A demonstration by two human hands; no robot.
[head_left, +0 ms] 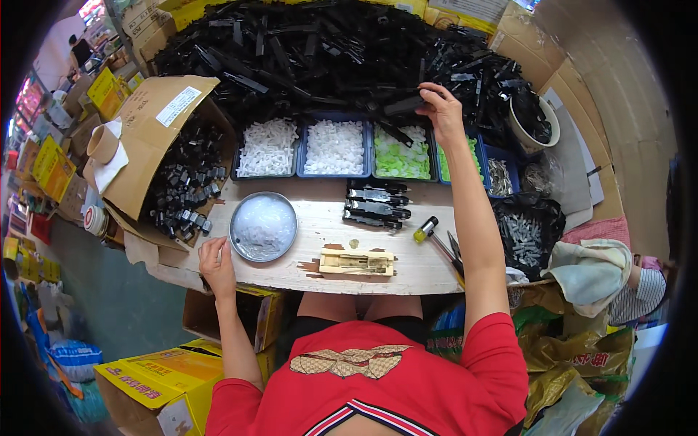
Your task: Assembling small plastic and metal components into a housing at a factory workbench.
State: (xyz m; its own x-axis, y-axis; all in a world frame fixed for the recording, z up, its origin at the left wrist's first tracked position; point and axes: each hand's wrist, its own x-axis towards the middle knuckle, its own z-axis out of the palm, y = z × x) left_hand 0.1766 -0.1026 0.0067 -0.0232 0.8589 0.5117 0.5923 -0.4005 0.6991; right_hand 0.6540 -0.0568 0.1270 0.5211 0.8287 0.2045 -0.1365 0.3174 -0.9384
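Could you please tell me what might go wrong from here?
A long black part leans over the blue tray of green pieces, so it might drop in. The right hand could dislodge others from the black heap. The left hand, beside the round dish, might bump it.

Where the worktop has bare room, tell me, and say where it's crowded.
The worktop is bare between the round dish and the lined-up black parts, and at the front right between the beige block and the hammer. It is crowded along the back, with bins and a black heap, and at the left, with an open cardboard box.
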